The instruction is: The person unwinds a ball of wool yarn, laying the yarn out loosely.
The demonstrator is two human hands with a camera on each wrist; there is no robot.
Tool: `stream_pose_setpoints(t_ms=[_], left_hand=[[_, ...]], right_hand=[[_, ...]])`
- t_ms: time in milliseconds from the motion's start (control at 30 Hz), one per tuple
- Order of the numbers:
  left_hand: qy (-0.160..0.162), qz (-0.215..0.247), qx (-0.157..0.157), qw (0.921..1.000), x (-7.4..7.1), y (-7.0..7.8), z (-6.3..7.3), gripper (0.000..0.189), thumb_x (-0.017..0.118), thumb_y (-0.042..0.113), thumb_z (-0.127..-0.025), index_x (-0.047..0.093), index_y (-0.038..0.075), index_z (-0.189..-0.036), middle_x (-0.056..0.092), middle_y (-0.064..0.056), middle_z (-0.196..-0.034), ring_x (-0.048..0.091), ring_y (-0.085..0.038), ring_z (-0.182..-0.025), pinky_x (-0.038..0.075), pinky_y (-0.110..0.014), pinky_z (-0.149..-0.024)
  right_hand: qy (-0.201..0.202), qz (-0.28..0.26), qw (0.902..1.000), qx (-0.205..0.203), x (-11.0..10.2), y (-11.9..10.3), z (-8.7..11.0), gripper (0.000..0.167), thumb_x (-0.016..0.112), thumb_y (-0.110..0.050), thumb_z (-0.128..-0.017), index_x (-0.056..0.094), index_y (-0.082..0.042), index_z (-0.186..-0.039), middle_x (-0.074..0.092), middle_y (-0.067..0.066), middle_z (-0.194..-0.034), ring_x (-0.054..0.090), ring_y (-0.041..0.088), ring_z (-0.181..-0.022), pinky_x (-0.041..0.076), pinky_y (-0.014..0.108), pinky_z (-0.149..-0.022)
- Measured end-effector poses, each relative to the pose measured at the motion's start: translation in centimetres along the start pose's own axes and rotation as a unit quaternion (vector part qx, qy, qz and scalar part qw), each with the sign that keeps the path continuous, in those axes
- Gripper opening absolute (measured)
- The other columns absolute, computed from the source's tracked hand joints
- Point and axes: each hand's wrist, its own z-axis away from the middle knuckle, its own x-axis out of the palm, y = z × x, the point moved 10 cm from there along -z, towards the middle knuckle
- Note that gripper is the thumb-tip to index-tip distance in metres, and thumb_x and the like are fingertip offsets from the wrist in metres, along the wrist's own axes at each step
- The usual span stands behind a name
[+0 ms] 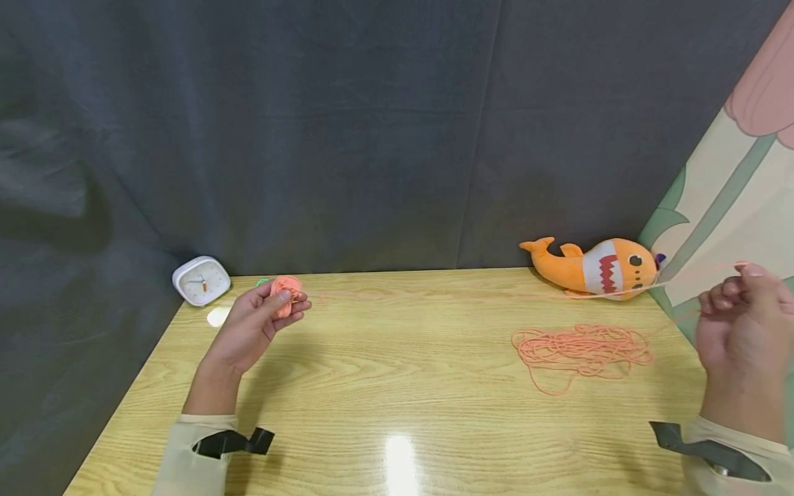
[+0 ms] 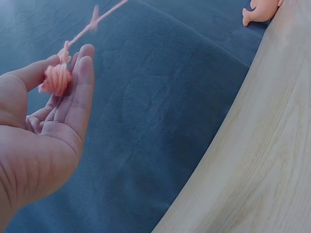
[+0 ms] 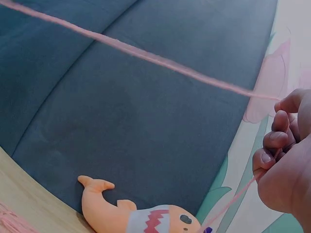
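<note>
A small ball of coral yarn (image 1: 286, 295) sits between the thumb and fingers of my left hand (image 1: 251, 318), raised over the table's left side. In the left wrist view the thumb pinches the yarn ball (image 2: 56, 80) against the fingers. Far to the right, my right hand (image 1: 744, 324) holds the yarn strand with curled fingers. From there the strand (image 3: 146, 56) stretches across toward the left in the right wrist view, and its other end leaves below the fist. Beneath, a loose heap of the same yarn (image 1: 583, 350) lies on the table.
An orange shark plush (image 1: 595, 267) lies at the back right of the wooden table (image 1: 372, 386). At the back left stands a white clock (image 1: 201, 281), with a white object (image 1: 218, 316) near it. A dark curtain (image 1: 347, 138) hangs behind.
</note>
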Motion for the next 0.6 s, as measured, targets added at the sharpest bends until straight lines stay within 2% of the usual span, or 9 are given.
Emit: stream_pose_setpoints(t_ms=[100, 200, 400, 500, 600], left_hand=[[0.003, 0.001, 0.002, 1.0000, -0.2, 0.1, 0.0, 0.017, 0.050, 0.006, -0.108, 0.062, 0.009, -0.119, 0.076, -0.001, -0.109, 0.076, -0.012, -0.103, 0.060, -0.024, -0.091], [-0.004, 0.001, 0.003, 1.0000, -0.1, 0.0, -0.1, 0.018, 0.049, 0.005, -0.109, 0.062, 0.010, -0.119, 0.076, -0.001, -0.108, 0.076, -0.012, -0.102, 0.060, -0.024, -0.091], [-0.013, -0.007, -0.002, 0.9999, 0.3, -0.3, -0.2, 0.018, 0.048, 0.004, -0.108, 0.063, 0.010, -0.118, 0.076, 0.001, -0.106, 0.076, -0.010, -0.101, 0.060, -0.024, -0.090], [-0.015, -0.018, -0.007, 0.9997, 0.4, -0.5, -0.3, 0.018, 0.048, 0.004, -0.109, 0.062, 0.010, -0.119, 0.075, 0.001, -0.106, 0.076, -0.010, -0.101, 0.060, -0.024, -0.090], [-0.017, -0.028, -0.015, 0.9993, 0.6, -0.8, -0.4, 0.018, 0.048, 0.005, -0.109, 0.062, 0.010, -0.120, 0.075, 0.001, -0.105, 0.076, -0.009, -0.101, 0.060, -0.023, -0.090]], right_hand=[[0.005, 0.010, 0.9999, 0.006, -0.3, 0.0, -0.1, 0.012, 0.054, 0.006, -0.102, 0.059, 0.014, -0.095, 0.048, 0.012, -0.068, 0.028, 0.018, -0.061, 0.015, 0.026, -0.057], [0.015, 0.044, 0.9985, 0.030, -0.8, 0.5, -0.2, 0.011, 0.059, 0.004, -0.100, 0.061, 0.014, -0.096, 0.051, 0.012, -0.069, 0.031, 0.019, -0.063, 0.023, 0.027, -0.055], [0.001, 0.092, 0.9922, 0.084, -1.5, 2.0, -0.3, 0.009, 0.065, 0.003, -0.098, 0.067, 0.012, -0.097, 0.063, 0.013, -0.072, 0.051, 0.019, -0.061, 0.048, 0.026, -0.056], [-0.002, 0.117, 0.9882, 0.099, -1.8, 2.5, -0.3, 0.009, 0.067, 0.002, -0.097, 0.068, 0.011, -0.099, 0.068, 0.012, -0.078, 0.060, 0.019, -0.066, 0.054, 0.025, -0.059], [0.014, 0.145, 0.9822, 0.118, -2.3, 2.9, -0.3, 0.011, 0.071, 0.001, -0.095, 0.071, 0.008, -0.104, 0.072, 0.009, -0.086, 0.068, 0.017, -0.074, 0.057, 0.022, -0.066]])
